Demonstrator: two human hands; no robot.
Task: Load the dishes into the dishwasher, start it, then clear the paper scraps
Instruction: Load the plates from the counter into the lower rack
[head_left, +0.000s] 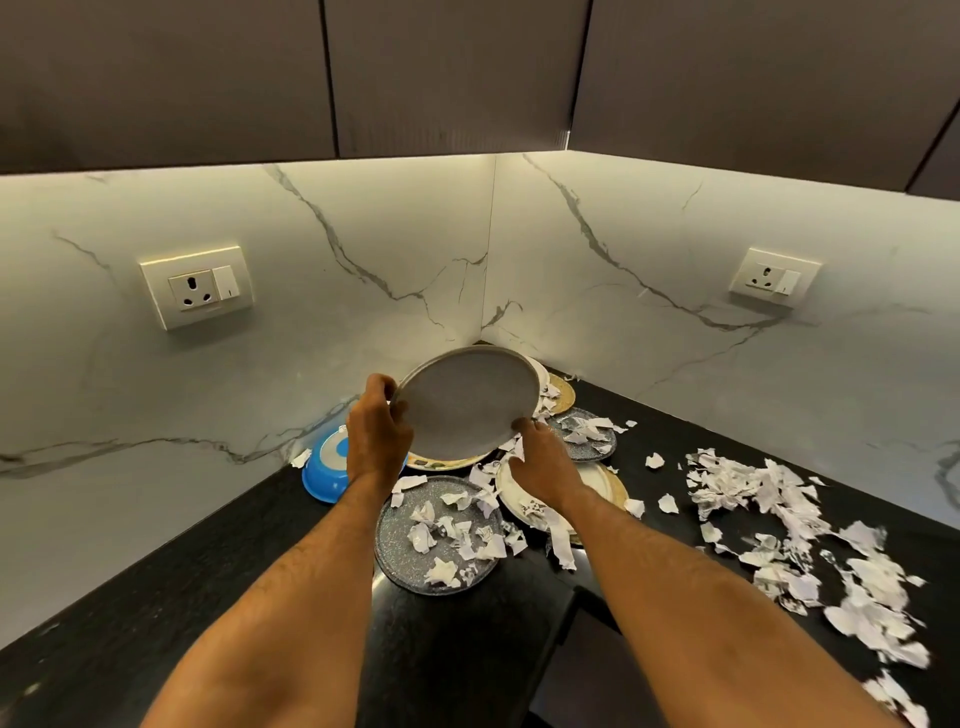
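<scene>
Forearms: both reach in from the bottom edge, bare, toward the corner of the black surface (156, 597).
Left hand (375, 434): fingers curled round the left rim of the grey plate (467, 402).
Right hand (543, 462): fingers pinch the plate's lower right rim.
Grey plate: lifted and tilted, face toward the camera — above the other dishes.
Speckled plate (400, 540): flat on the surface under the arms, littered with paper scraps (810, 519).
Paper scraps: thickest to the right — also on the white plate (514, 493).
Blue bowl (324, 467): left, by the marble wall.
</scene>
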